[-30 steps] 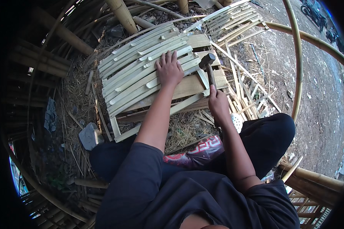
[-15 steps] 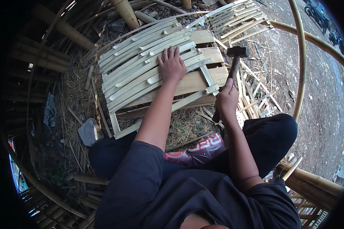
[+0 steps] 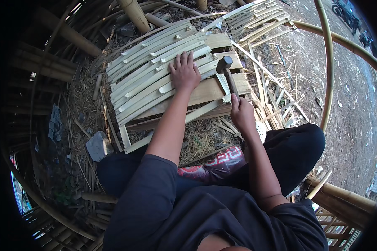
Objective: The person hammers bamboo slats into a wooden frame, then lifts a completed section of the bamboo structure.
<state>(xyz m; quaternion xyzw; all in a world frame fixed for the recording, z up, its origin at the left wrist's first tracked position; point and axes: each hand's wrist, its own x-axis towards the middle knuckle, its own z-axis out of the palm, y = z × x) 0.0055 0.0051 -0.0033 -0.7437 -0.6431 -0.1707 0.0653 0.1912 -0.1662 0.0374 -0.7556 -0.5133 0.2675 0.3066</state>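
Note:
A panel of split bamboo slats (image 3: pixel 151 71) lies on the ground in front of my crossed legs, nailed across pale wooden battens (image 3: pixel 213 90). My left hand (image 3: pixel 184 73) presses flat on the slats, fingers spread. My right hand (image 3: pixel 241 113) grips the wooden handle of a hammer (image 3: pixel 227 71). Its dark head is down at the right ends of the slats, just right of my left hand.
Loose bamboo strips (image 3: pixel 264 25) lie beyond and to the right of the panel. Thick bamboo poles (image 3: pixel 134 14) stand at the back, and a curved pole (image 3: pixel 329 62) runs on the right. A grey stone (image 3: pixel 98 144) sits on the straw at the left. Bamboo framing (image 3: pixel 343 201) is by my right knee.
The hammer was raised off to the right half a second ago and has come back down onto the slat ends. My left hand has stayed pressed on the panel.

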